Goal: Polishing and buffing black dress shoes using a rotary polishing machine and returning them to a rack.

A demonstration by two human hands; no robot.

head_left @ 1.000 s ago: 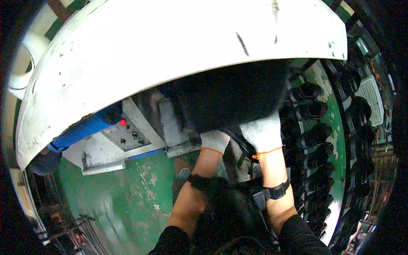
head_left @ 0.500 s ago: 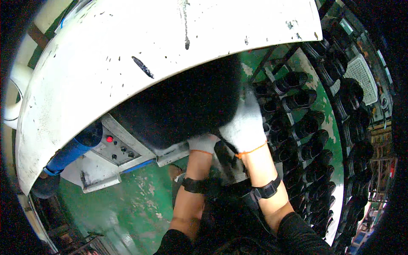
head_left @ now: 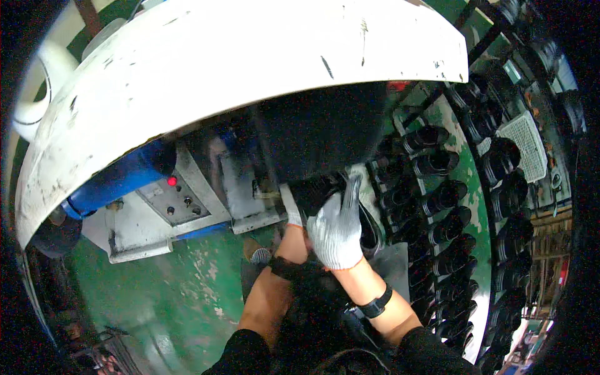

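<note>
There they were, two hands at work just under the near edge of the big white hood (head_left: 250,53), with a black shoe (head_left: 315,191) between them! The right hand (head_left: 334,228), in a pale knit glove, lay across the near right part of the shoe, back upward, one finger stretched toward the far side; the rest were hard to make out, so how tightly it gripped could not be told. And the left hand (head_left: 290,206), gloved too, sat close along the shoe's left side, its fingers hidden behind the dark shape; open or closed, there was no telling.

Just beyond, a broad black mass (head_left: 325,134) filled the shadow below the hood, its near edge blurred. Over on the left, a grey control panel (head_left: 179,201) showed a red button (head_left: 172,181) and dark knobs, with a blue cylinder (head_left: 122,178) slanting past it beneath the hood. And what a line-up on the right: row upon row of black shoes on racks (head_left: 447,228), a white basket (head_left: 525,149) beyond them! Down below stretched the green floor (head_left: 156,294), worn pale in patches.
</note>
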